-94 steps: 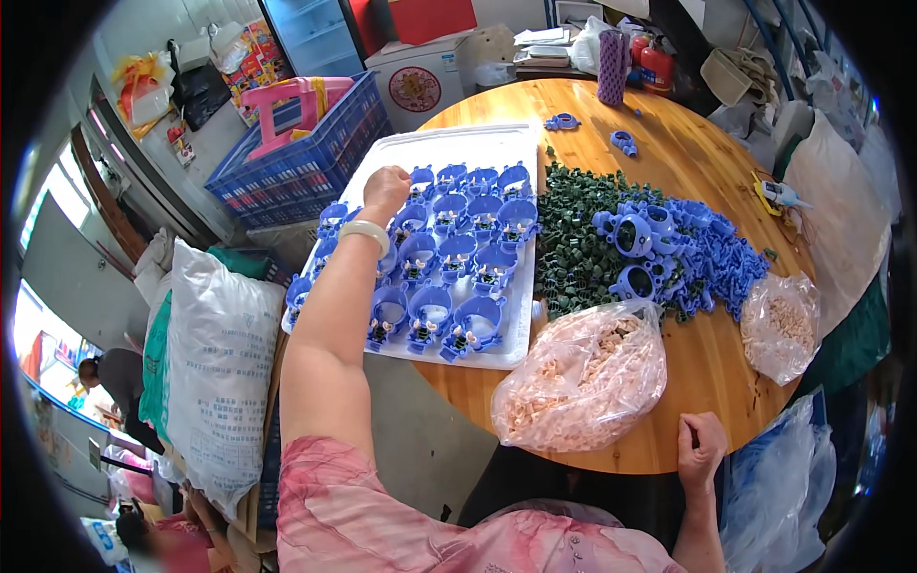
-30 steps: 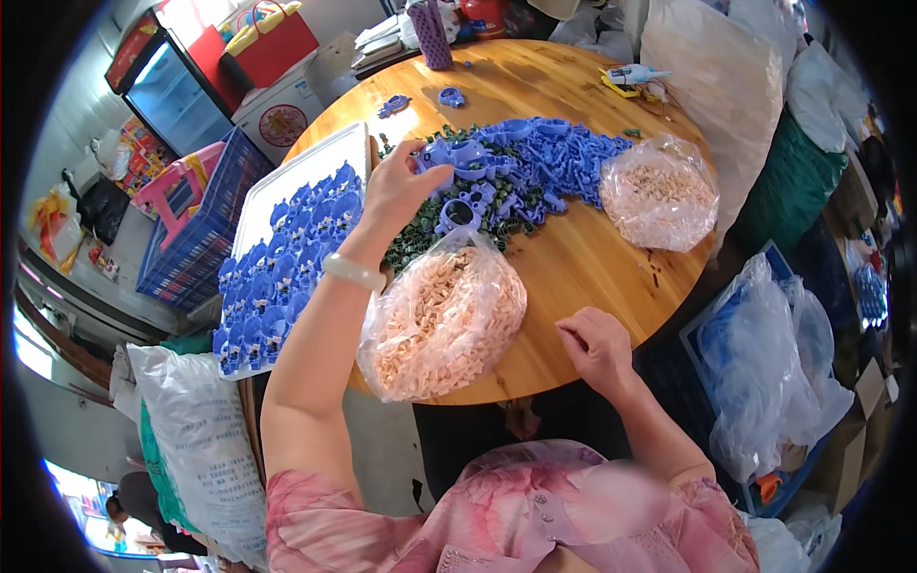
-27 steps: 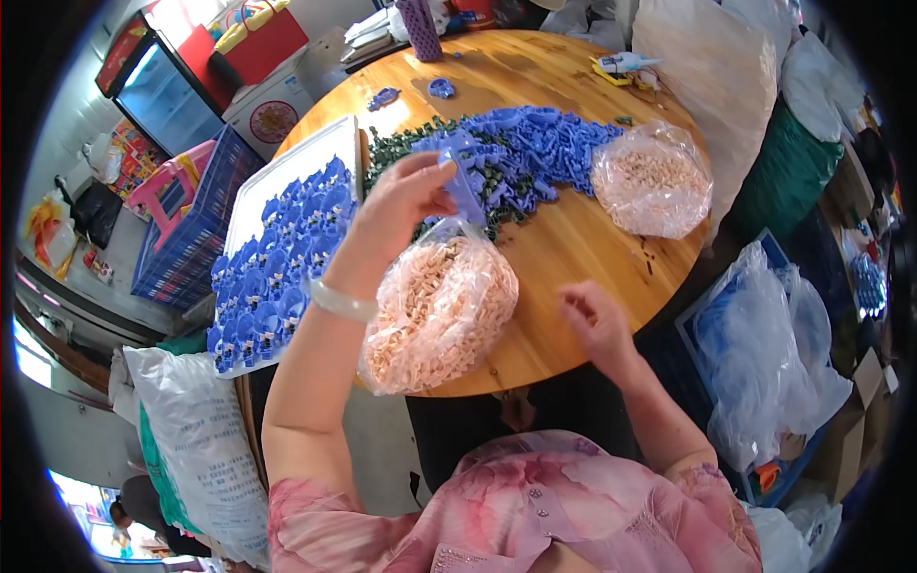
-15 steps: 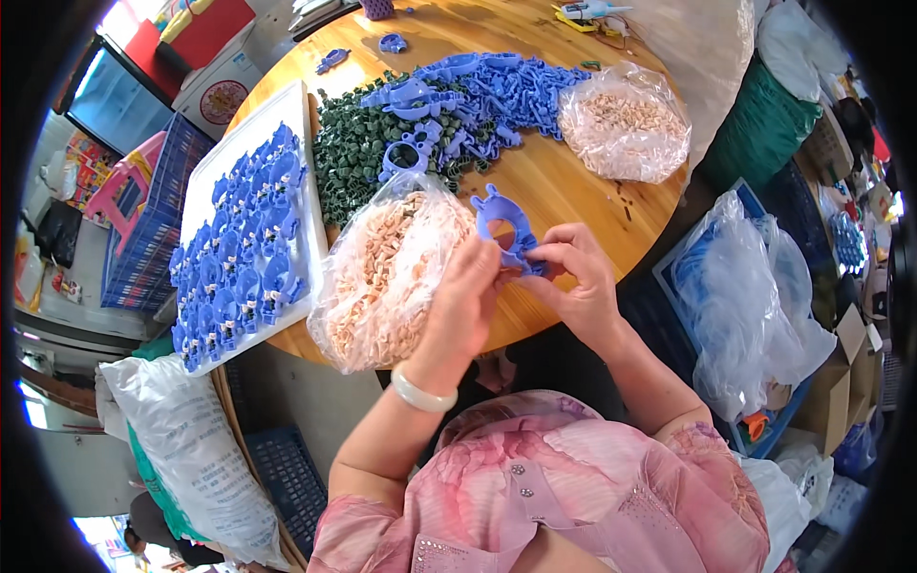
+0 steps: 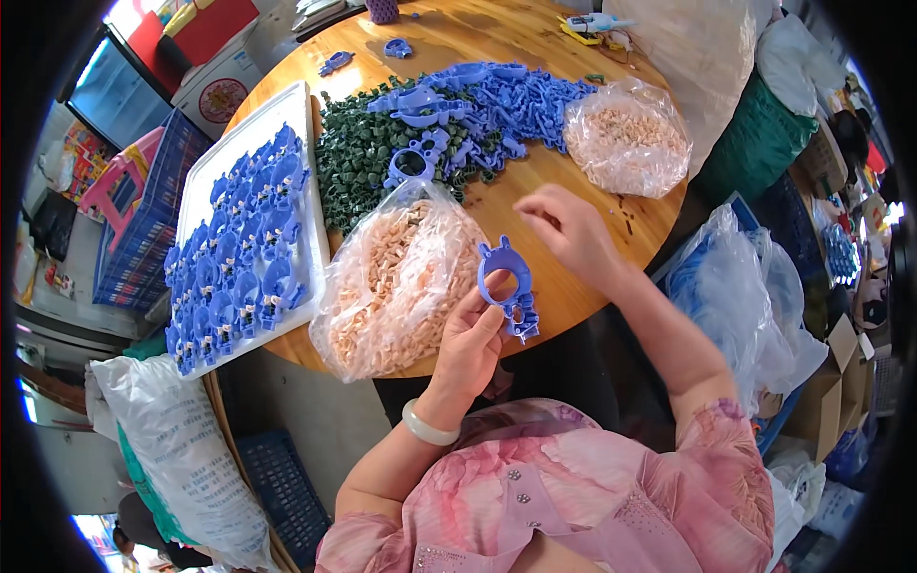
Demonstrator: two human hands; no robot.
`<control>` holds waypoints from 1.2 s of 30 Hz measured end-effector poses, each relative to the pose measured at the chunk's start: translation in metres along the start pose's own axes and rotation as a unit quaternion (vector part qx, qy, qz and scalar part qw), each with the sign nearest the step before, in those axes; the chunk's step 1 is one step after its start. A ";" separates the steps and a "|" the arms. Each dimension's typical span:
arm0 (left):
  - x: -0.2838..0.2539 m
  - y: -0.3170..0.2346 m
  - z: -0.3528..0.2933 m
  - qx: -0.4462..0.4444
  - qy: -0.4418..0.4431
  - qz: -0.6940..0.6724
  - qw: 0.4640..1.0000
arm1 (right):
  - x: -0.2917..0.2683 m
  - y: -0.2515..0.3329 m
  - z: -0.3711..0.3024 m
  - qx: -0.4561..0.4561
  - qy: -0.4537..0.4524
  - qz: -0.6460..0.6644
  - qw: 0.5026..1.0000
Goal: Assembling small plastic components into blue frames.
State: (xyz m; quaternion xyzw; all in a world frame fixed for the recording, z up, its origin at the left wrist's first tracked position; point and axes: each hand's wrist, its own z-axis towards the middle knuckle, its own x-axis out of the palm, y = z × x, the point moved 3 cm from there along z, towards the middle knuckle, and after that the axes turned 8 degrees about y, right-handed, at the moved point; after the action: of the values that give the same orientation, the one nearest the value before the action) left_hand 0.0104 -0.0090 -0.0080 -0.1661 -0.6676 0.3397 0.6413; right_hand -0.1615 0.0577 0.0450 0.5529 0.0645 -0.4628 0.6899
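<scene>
Holding a blue plastic ring piece (image 5: 506, 282) upright, the left hand (image 5: 473, 334) is pinching it just over the counter (image 5: 573, 286) edge. The right hand (image 5: 568, 234) is hovering empty, fingers loosely curled, just to its right and nearer the far bag of small tan bits (image 5: 626, 138).

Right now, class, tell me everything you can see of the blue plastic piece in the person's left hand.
The blue plastic piece looks like moulded plastic: a round ring with an open middle, two small ear-like bumps on top and a knobbly stem at its lower end. The left hand holds it up by the ring's lower edge, above the near rim of the round wooden table. A clear bag of pale bits lies just to its left. The right hand is open and apart from it.
</scene>
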 end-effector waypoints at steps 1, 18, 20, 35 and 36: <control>0.000 -0.001 0.001 0.002 0.002 0.004 1.000 | 0.002 -0.007 0.016 -0.003 0.000 -0.001 1.000; -0.011 -0.002 0.006 -0.001 0.046 -0.089 0.995 | 0.025 -0.057 0.069 -0.124 0.086 -0.180 0.972; -0.009 -0.002 0.006 0.002 0.019 -0.037 0.999 | 0.023 -0.060 0.069 -0.141 0.099 -0.170 0.970; -0.010 -0.004 0.006 0.004 0.035 -0.059 0.998 | 0.032 -0.056 0.071 -0.073 0.094 -0.184 0.976; -0.011 -0.004 0.006 0.005 0.035 -0.060 0.998 | 0.032 -0.054 0.069 -0.073 0.097 -0.185 0.975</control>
State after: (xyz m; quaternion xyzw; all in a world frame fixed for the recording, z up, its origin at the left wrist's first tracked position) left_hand 0.0068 -0.0201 -0.0135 -0.1345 -0.6521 0.2977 0.6841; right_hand -0.2109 -0.0149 0.0133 0.5216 0.2656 -0.5206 0.6215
